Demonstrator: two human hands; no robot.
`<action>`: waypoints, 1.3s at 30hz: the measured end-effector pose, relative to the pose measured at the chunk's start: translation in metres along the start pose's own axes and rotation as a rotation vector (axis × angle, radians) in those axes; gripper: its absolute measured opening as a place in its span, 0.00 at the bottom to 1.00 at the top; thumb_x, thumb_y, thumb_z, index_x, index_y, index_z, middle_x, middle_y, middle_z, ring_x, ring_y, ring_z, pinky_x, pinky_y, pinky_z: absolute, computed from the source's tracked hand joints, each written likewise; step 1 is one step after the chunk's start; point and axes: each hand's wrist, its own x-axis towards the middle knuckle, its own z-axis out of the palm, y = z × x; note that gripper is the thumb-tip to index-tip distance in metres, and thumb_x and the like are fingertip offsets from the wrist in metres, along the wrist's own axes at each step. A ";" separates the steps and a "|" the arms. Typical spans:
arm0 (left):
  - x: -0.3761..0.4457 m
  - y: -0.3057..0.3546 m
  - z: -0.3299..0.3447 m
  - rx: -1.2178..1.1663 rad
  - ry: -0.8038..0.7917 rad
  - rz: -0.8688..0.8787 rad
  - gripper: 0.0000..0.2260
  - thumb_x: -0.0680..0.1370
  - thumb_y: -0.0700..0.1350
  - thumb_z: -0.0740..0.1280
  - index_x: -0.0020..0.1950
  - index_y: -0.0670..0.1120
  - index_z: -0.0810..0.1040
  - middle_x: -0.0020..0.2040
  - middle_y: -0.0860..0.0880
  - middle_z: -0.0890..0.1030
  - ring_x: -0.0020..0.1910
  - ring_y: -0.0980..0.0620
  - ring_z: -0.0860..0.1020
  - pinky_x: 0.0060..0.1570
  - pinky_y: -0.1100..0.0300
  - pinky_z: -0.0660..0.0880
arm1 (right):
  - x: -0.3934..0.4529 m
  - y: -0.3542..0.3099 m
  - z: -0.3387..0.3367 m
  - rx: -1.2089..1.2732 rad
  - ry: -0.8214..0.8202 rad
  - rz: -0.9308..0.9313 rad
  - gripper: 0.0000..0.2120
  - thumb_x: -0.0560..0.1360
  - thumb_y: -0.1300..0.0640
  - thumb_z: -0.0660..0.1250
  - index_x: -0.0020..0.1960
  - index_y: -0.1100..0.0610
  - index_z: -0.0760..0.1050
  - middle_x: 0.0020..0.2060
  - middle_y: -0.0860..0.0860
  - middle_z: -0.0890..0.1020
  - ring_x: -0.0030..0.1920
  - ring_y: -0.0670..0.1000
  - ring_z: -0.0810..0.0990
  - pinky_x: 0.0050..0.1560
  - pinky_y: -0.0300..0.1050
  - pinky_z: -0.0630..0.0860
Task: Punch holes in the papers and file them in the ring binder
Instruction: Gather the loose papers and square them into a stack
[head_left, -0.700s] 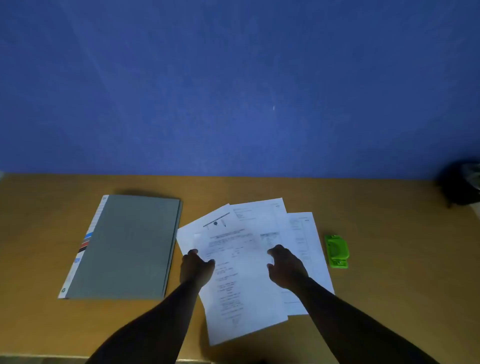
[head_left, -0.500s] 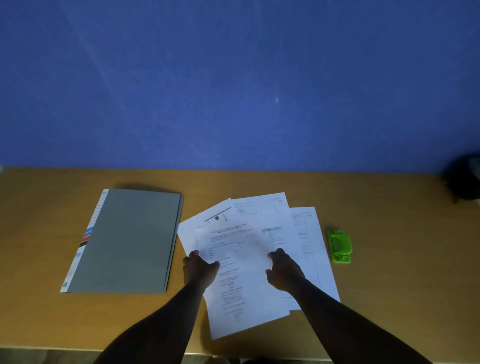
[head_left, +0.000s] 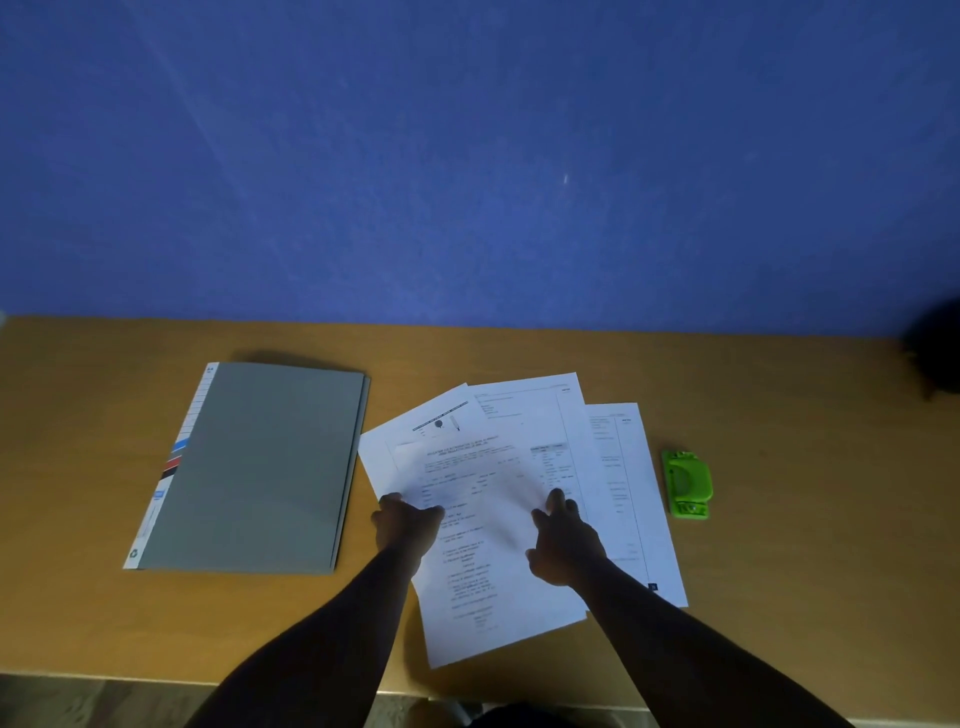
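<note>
Several printed white papers (head_left: 498, 467) lie fanned and overlapping on the wooden table (head_left: 78, 467). My left hand (head_left: 408, 525) rests on the left edge of the top sheet, its fingers curled over that edge. My right hand (head_left: 563, 540) lies flat on the sheets at their middle right, fingers pointing away from me. A closed grey ring binder (head_left: 254, 462) with a white spine strip lies to the left of the papers. A small green hole punch (head_left: 687, 483) sits to the right of them, apart from both hands.
A blue wall (head_left: 467, 156) rises behind the table. A dark object (head_left: 935, 353) sits at the far right edge of the table. The table's front edge runs just below my forearms.
The view has tilted slightly, so everything sits a little higher in the frame. Both hands stay on the papers in nearly the same places; the sheets look unmoved.
</note>
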 end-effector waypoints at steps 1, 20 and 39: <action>0.001 0.000 0.000 -0.026 -0.016 -0.003 0.30 0.70 0.46 0.77 0.66 0.43 0.68 0.60 0.43 0.75 0.51 0.46 0.77 0.37 0.58 0.78 | 0.000 0.000 0.001 -0.007 0.000 -0.001 0.27 0.75 0.47 0.67 0.71 0.56 0.67 0.74 0.55 0.58 0.72 0.57 0.65 0.65 0.51 0.73; -0.008 0.025 -0.018 -0.224 -0.490 0.359 0.13 0.80 0.42 0.68 0.65 0.49 0.75 0.57 0.51 0.83 0.56 0.51 0.81 0.48 0.61 0.80 | 0.021 0.023 -0.023 0.730 0.175 0.286 0.38 0.65 0.46 0.78 0.69 0.52 0.65 0.62 0.51 0.72 0.62 0.54 0.73 0.59 0.53 0.79; 0.010 0.029 -0.012 0.049 0.285 -0.062 0.33 0.70 0.52 0.77 0.69 0.41 0.68 0.65 0.38 0.72 0.63 0.39 0.72 0.61 0.46 0.73 | 0.023 0.073 -0.053 1.284 0.238 0.278 0.09 0.76 0.59 0.70 0.55 0.56 0.80 0.45 0.51 0.84 0.42 0.51 0.81 0.36 0.41 0.76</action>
